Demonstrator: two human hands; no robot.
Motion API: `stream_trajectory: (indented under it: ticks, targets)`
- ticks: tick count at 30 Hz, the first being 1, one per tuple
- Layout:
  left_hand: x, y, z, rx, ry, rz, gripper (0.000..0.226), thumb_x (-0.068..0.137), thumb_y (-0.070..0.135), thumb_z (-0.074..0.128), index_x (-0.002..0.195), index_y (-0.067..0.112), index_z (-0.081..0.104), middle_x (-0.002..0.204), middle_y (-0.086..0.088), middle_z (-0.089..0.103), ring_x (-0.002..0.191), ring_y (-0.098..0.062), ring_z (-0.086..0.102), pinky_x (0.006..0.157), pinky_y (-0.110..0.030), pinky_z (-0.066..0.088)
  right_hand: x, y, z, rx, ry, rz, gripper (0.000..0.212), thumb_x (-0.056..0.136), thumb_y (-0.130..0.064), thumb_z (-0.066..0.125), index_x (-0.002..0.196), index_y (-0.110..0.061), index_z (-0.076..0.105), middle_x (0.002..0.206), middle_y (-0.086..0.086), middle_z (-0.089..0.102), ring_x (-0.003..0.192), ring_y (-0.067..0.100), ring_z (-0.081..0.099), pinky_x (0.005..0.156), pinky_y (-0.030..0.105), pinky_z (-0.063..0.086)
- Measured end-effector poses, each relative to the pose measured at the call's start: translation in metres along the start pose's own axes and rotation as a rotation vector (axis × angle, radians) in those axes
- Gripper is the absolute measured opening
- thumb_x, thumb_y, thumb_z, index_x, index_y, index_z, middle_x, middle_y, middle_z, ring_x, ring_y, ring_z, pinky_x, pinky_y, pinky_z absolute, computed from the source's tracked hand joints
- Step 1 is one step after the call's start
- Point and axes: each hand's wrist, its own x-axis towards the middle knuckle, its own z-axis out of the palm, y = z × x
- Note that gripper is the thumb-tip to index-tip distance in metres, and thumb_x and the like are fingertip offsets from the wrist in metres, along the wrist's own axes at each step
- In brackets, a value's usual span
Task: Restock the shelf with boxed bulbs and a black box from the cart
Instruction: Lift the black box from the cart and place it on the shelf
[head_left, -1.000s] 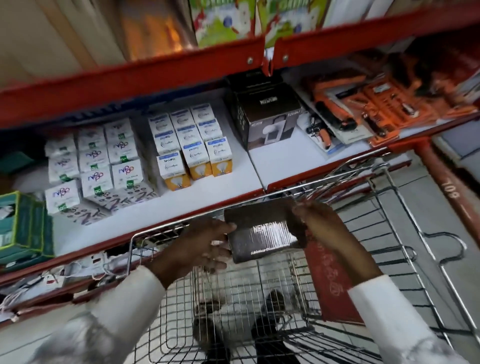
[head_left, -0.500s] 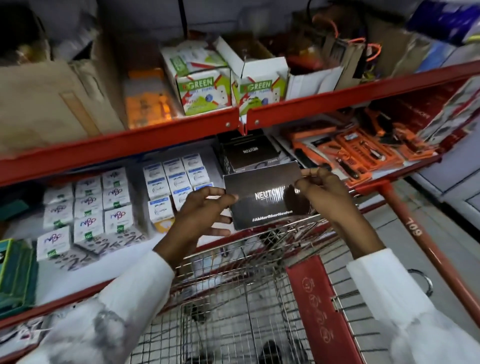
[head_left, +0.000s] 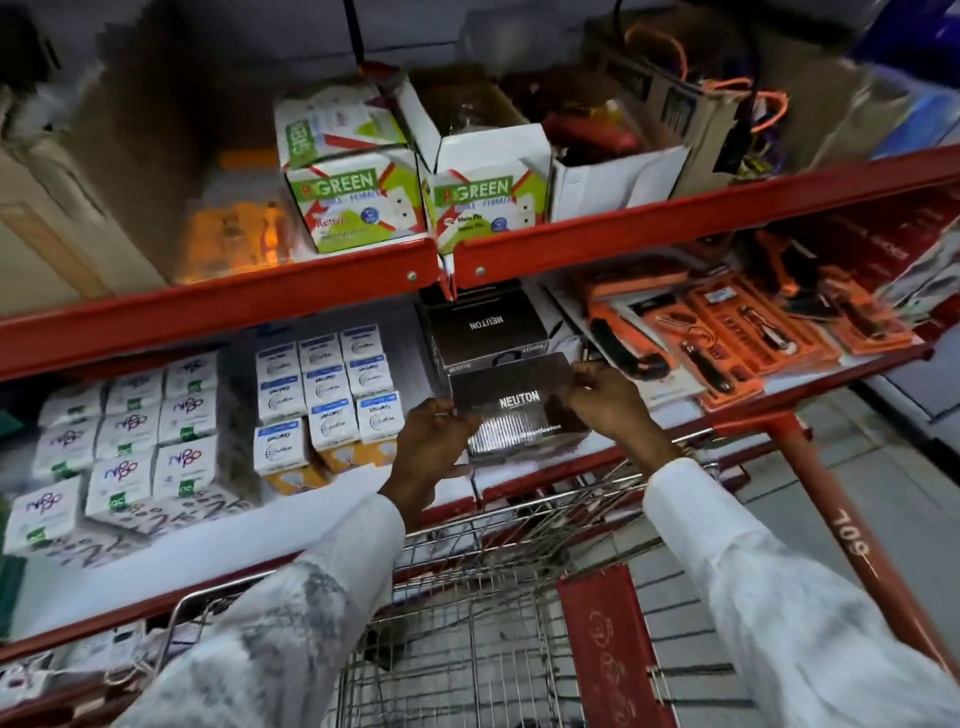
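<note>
head view: the red shelf (head_left: 597, 457) spans the frame, with the wire cart (head_left: 483, 623) below at six o'clock, its basket showing no stock that i can make out. bulb boxes (head_left: 327, 400) stand in rows at nine o'clock; orange tool kits (head_left: 727, 332) lie at two o'clock. the black box (head_left: 511, 405) is at centre, over the shelf's front edge, just in front of a matching black carton (head_left: 485, 330). the left hand (head_left: 431, 452) grasps its left end, the right hand (head_left: 605, 400) pinches its right end. risk, as i judge it: let go this near the lip, it could tip back into the cart, or be pushed askew against the carton.
</note>
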Motion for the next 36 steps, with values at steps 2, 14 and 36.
stream_trajectory:
  ticks: [2, 14, 36]
  targets:
    - [0.004, -0.001, 0.005, 0.013, 0.034, 0.040, 0.013, 0.085, 0.017, 0.073, 0.085, 0.025, 0.063, 0.092, -0.006, 0.073, 0.087, -0.022, 0.069, 0.076, -0.041, 0.062, 0.010, 0.002, 0.003, -0.004, -0.004, 0.009, 0.033, 0.083, -0.039, 0.064, 0.107, -0.019, 0.071, 0.106, 0.003, 0.075, 0.102, 0.022, 0.067, 0.087, 0.031, 0.050]
    - [0.004, -0.023, 0.010, 0.085, 0.060, 0.081, 0.065, 0.079, 0.021, 0.081, 0.136, 0.016, 0.050, 0.127, -0.011, 0.063, 0.108, -0.027, 0.063, 0.095, -0.054, 0.055, 0.020, 0.025, 0.009, 0.046, -0.078, 0.017, 0.046, 0.078, -0.023, 0.075, 0.122, -0.016, 0.065, 0.116, 0.006, 0.070, 0.109, 0.021, 0.062, 0.087, 0.020, 0.045]
    - [0.003, -0.035, -0.010, 0.168, 0.094, 0.175, 0.066, 0.078, 0.028, 0.082, 0.136, 0.025, 0.051, 0.135, -0.006, 0.060, 0.105, -0.018, 0.061, 0.092, -0.038, 0.056, -0.021, -0.008, 0.016, 0.036, 0.159, -0.162, 0.050, 0.078, -0.017, 0.073, 0.126, -0.013, 0.060, 0.100, -0.006, 0.066, 0.105, 0.019, 0.060, 0.108, 0.044, 0.042]
